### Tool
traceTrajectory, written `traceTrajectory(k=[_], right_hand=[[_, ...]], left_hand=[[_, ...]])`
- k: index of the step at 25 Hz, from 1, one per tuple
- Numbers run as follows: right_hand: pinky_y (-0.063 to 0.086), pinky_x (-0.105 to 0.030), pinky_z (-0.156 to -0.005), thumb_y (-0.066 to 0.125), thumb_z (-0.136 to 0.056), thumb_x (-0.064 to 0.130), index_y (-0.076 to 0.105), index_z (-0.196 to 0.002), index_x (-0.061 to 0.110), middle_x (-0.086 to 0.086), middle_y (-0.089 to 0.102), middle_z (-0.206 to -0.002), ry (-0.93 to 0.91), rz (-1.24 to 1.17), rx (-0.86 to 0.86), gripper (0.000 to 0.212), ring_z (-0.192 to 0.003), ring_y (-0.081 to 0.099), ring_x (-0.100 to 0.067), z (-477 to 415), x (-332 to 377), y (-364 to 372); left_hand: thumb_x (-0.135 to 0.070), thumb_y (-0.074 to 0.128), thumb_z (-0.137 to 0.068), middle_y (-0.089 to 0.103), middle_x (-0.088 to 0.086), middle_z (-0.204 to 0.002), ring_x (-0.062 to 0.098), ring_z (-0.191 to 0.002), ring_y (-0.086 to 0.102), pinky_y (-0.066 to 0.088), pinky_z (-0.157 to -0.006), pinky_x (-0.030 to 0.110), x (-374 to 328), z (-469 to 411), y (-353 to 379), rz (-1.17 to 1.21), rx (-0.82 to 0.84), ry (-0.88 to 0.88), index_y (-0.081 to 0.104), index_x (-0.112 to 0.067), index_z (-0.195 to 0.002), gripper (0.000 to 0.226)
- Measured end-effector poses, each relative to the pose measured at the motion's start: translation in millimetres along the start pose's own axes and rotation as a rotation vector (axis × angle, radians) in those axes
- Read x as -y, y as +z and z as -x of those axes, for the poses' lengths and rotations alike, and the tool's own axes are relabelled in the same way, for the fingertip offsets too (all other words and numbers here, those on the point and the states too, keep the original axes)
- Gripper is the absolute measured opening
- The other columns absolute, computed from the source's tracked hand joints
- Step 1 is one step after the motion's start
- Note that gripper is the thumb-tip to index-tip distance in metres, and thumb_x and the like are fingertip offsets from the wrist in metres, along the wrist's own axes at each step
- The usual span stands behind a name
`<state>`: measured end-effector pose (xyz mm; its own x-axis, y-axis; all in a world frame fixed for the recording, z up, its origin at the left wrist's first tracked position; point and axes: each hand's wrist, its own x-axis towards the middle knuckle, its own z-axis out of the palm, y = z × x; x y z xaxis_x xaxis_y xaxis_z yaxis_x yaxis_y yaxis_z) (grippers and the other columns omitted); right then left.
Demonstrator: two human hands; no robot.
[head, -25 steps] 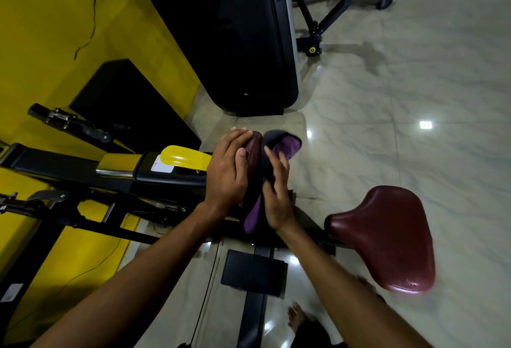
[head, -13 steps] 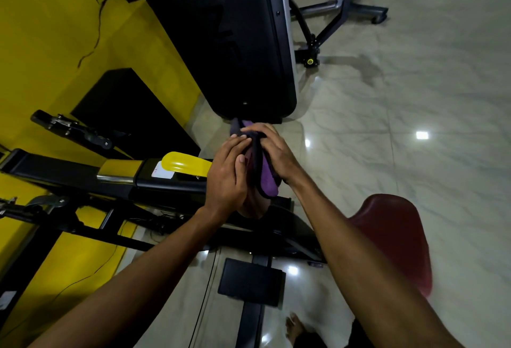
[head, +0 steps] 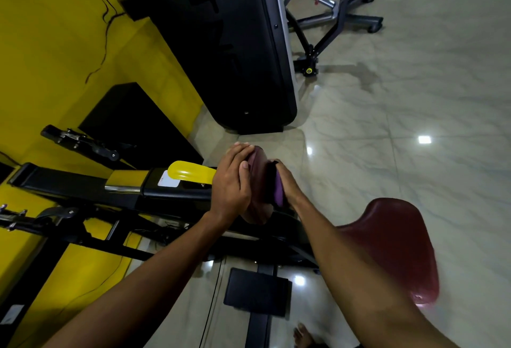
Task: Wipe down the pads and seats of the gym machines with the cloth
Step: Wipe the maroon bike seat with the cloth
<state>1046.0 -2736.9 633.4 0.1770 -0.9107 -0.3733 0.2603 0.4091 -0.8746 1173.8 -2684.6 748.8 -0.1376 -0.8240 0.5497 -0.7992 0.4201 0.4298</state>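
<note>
Room: gym floor of pale glossy tile, with a yellow wall beyond the left hand and a black machine housing ahead of both hands.
Pad: a small maroon pad stands on edge between the two hands.
Left hand: the left hand lies flat on the pad's left face, fingers extended and thumb on the near edge. It braces and grips nothing.
Right hand: the right hand holds the cloth, fingers curled over its upper edge, and presses it against the pad's right face.
Cloth: purple and dark, bunched between the right palm and the pad.
Change: a second ago the cloth was draped over the pad's top. The right hand went up over it and is now lower on the right face, leaving the top edge bare.
Meaning: judged as a wiping stroke down the right face; the left face is probably still unwiped.
Seat: the maroon seat, right of the right forearm, is untouched.
</note>
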Motion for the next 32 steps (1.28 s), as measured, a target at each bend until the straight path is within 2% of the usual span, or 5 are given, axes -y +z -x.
traceTrajectory(k=[5,12,17,21,32], right_hand=[[0.021,-0.008,-0.114,0.038,-0.095,0.023,0.045,-0.137,0.039,0.000,0.034,-0.153,-0.450,0.103,-0.054,0.045,-0.146,0.028,-0.008,34,9,23],[0.033,-0.048,-0.120,0.056,-0.087,0.059,0.062,-0.134,0.029,-0.001,0.058,-0.143,-0.087,-0.103,-0.036,0.056,-0.135,0.052,-0.018,-11,-22,6],[0.021,-0.002,-0.110,0.038,-0.098,0.026,0.041,-0.139,0.035,0.007,0.028,-0.153,-0.443,0.043,-0.113,0.042,-0.145,0.025,-0.003,57,12,38],[0.024,-0.028,-0.122,0.042,-0.098,0.042,0.035,-0.144,0.024,-0.006,0.034,-0.157,-0.381,-0.012,-0.184,0.049,-0.147,0.029,-0.019,45,-38,31],[0.048,-0.044,-0.108,0.064,-0.096,0.016,0.034,-0.134,0.031,-0.009,0.057,-0.137,-0.155,0.290,-0.072,0.051,-0.122,0.059,-0.025,33,14,-17]], left_hand=[[-0.016,0.035,-0.102,0.061,0.010,-0.135,0.020,-0.135,0.049,0.037,-0.115,0.034,4,0,3,-0.013,-0.013,0.016,0.063,-0.001,-0.129,0.042],[-0.018,0.034,-0.103,0.061,0.009,-0.137,0.019,-0.137,0.047,0.038,-0.115,0.036,5,2,4,-0.006,-0.020,-0.012,0.063,-0.004,-0.131,0.043],[-0.015,0.035,-0.102,0.060,0.010,-0.136,0.021,-0.137,0.048,0.037,-0.116,0.034,8,1,5,-0.006,-0.022,0.024,0.063,-0.003,-0.131,0.041],[-0.014,0.037,-0.102,0.061,0.010,-0.135,0.021,-0.136,0.049,0.037,-0.116,0.035,7,1,4,-0.006,-0.014,0.021,0.063,-0.002,-0.130,0.040],[-0.028,0.030,-0.097,0.057,0.008,-0.129,0.025,-0.121,0.053,0.042,-0.103,0.033,-21,-12,-13,-0.428,0.229,0.042,0.056,-0.008,-0.127,0.045]])
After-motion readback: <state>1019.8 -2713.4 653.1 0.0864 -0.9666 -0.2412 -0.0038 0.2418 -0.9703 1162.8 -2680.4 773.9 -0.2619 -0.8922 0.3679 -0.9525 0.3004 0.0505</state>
